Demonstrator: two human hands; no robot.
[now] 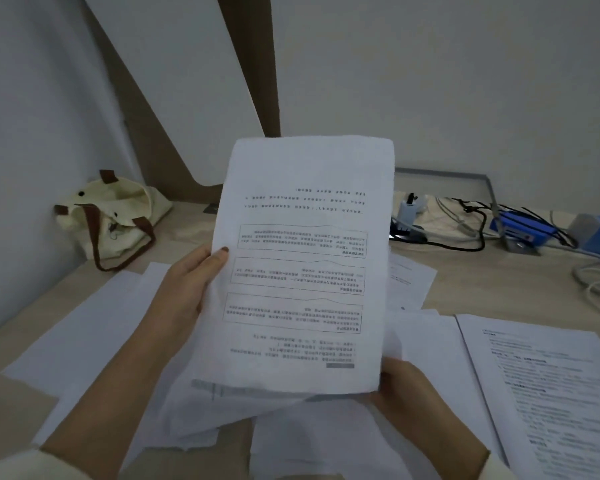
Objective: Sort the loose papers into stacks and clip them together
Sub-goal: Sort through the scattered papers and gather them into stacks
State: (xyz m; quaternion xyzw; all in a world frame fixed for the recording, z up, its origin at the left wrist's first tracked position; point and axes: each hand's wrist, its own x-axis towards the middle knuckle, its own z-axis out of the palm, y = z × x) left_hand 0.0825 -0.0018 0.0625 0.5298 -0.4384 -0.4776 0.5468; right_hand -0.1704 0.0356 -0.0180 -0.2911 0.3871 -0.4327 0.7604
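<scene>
A held sheaf (302, 265) of printed sheets is kept upright at the centre of the view, lifted off the desk (482, 289), its text upside down to the camera. Its 9 o'clock edge is gripped by the left hand (191, 289), thumb laid on the front and fingers behind. Its 5 o'clock corner is taken by the right hand (409, 393), seemingly in a pinch, though the fingertips are hidden behind the paper.

The sheaf is judged light, limp and slippery between leaves: the lower sheets are already fanned out at 6 o'clock. It is best held at two opposite edges, as here, and tapped square on the desk before anything is clipped. A hold on one corner alone would probably let it droop and slide apart.

Loose papers (84, 334) are spread across the desk from 7 to 9 o'clock and beneath the hands. A printed stack (548, 393) lies at 4 o'clock. A cream tote bag (111, 216) sits at 10 o'clock, and cables (465, 233) with a blue box (520, 230) at 2 o'clock.
</scene>
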